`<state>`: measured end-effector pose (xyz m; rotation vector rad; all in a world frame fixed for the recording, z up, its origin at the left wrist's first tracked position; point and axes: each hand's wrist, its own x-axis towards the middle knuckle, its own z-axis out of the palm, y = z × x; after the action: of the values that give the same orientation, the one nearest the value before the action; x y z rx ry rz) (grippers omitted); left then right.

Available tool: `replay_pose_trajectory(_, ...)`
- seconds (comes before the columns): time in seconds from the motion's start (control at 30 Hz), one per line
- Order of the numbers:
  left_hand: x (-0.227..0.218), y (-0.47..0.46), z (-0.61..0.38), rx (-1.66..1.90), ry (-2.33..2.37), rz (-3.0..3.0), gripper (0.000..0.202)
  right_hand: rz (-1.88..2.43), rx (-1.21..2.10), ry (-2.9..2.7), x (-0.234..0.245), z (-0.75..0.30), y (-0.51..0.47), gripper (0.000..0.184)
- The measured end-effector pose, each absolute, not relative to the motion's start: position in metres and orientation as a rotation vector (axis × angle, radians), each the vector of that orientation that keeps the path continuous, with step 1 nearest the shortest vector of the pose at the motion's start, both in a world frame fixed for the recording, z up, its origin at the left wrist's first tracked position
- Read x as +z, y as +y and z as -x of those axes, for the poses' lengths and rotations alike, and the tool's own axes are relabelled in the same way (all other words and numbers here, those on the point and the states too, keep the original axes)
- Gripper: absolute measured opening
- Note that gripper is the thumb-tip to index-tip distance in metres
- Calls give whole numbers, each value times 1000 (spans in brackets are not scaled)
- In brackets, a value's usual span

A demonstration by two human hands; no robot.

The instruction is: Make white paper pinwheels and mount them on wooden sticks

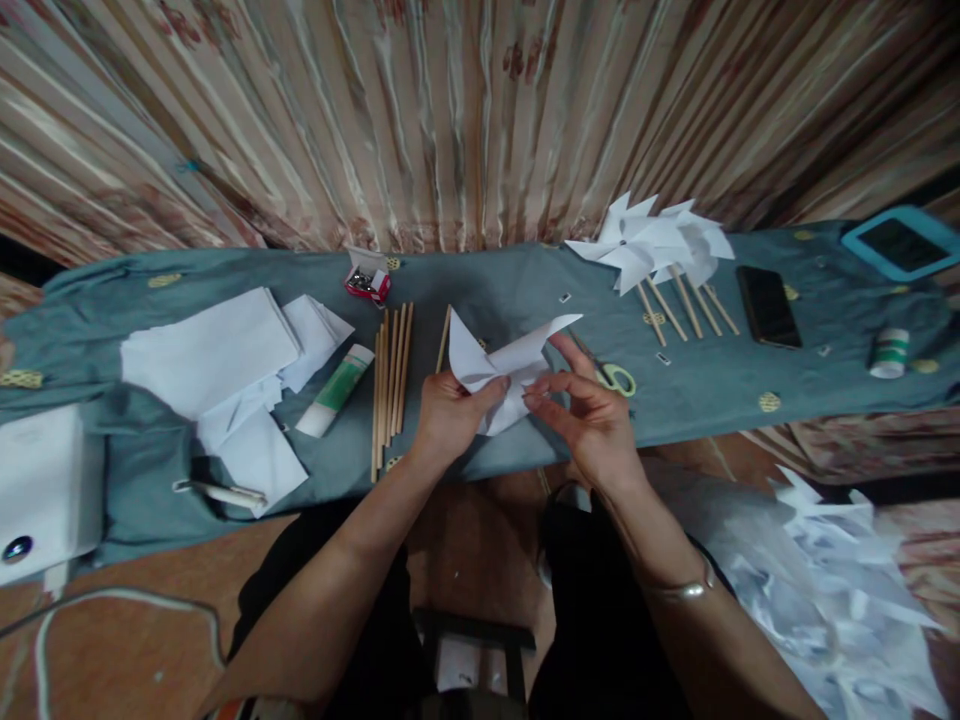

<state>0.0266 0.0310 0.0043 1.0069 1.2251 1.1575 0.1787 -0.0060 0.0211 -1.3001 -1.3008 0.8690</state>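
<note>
A white paper pinwheel [511, 358] with curled blades is held up over the front of the table. My left hand [450, 412] is closed on it, the thumb pressing near its centre. From the other side my right hand [596, 420] pinches at the paper's lower right, the index finger and thumb tips together; any small thing between them is too small to make out. A wooden stick [443, 338] shows behind the paper, and green-handled scissors [616, 379] lie just beyond my right hand.
Several wooden sticks [390, 375], a glue tube [336, 390], an open pin box [368, 277] and paper sheets [217, 345] lie to the left. Finished pinwheels [637, 243], a phone [768, 306] and a small jar [890, 353] are rightward. More pinwheels [832, 570] fill a bag below.
</note>
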Motion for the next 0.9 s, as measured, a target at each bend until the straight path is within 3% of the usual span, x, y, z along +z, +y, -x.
replay_pose_trajectory(0.33,7,29,-31,1146,1197,-988,9,1328,877,-1276,11,-176,3,6)
replay_pose_trajectory(0.9,5,27,-26,1143,1146,-954,13,1316,933,-1223,7,-172,4,4)
